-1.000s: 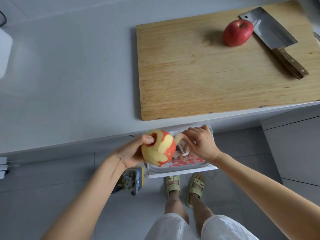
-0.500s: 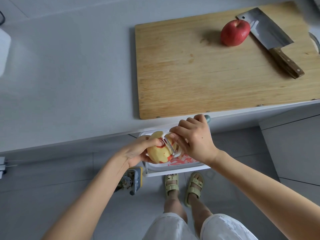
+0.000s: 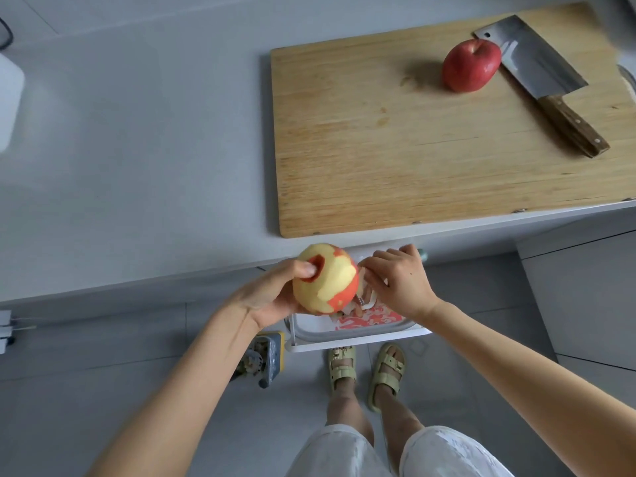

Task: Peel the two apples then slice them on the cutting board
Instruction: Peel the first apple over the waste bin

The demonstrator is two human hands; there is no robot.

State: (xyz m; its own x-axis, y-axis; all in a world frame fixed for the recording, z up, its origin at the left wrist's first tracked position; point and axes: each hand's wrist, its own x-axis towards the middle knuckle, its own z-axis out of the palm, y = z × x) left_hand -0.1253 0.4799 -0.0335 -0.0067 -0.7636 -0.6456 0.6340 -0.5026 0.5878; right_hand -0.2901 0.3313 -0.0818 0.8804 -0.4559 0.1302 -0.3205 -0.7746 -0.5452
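My left hand (image 3: 272,297) grips a mostly peeled apple (image 3: 325,282) in front of the counter edge, thumb near its red stem end; patches of red skin remain. My right hand (image 3: 399,282) holds a white peeler (image 3: 364,297) at the apple's right side, above a bin. A whole red apple (image 3: 469,65) lies unpeeled at the back of the wooden cutting board (image 3: 395,149). A cleaver (image 3: 543,80) with a wooden handle rests beside it on the board's right.
A white bin (image 3: 354,330) holding red peels stands on the floor below my hands. A yellow and grey object (image 3: 265,359) sits on the floor left of it. A white item (image 3: 8,98) lies at the grey counter's far left. My sandalled feet are below.
The peeler has finished a stroke across the apple and come off to its right side. My left hand has turned the apple, showing more peeled flesh.
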